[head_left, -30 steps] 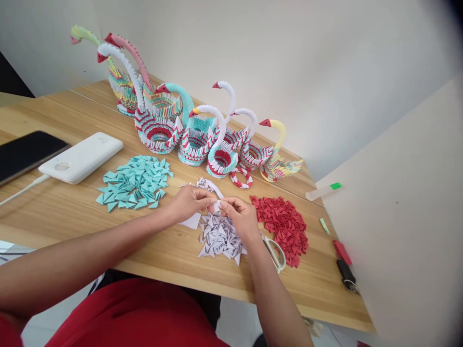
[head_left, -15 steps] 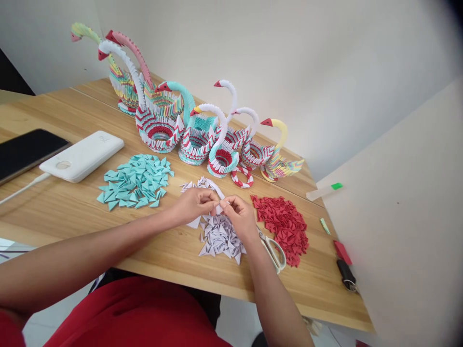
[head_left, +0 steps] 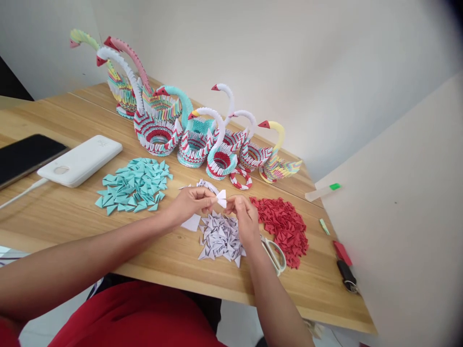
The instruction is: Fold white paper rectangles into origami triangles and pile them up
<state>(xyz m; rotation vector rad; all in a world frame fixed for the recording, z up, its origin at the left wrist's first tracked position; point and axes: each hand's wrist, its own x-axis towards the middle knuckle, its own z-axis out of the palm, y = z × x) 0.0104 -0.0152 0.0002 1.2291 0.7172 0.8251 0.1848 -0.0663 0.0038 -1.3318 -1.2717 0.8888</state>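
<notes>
White folded paper (head_left: 222,198) is up above the pale pile (head_left: 221,240), pinched between thumb and fingers of the left hand (head_left: 197,201), while the right hand (head_left: 246,215) sits at the paper's right edge, fingers curled close, though I can't tell whether they grip it. A loose white sheet (head_left: 191,222) lies under the left wrist, the scissors (head_left: 270,252) and red pile (head_left: 281,230) crowd the right forearm's side, and wood shows between left arm and teal pile (head_left: 135,185). More wood runs down to the counter's (head_left: 173,260) front edge, with paper swans (head_left: 144,127) lining the back.
</notes>
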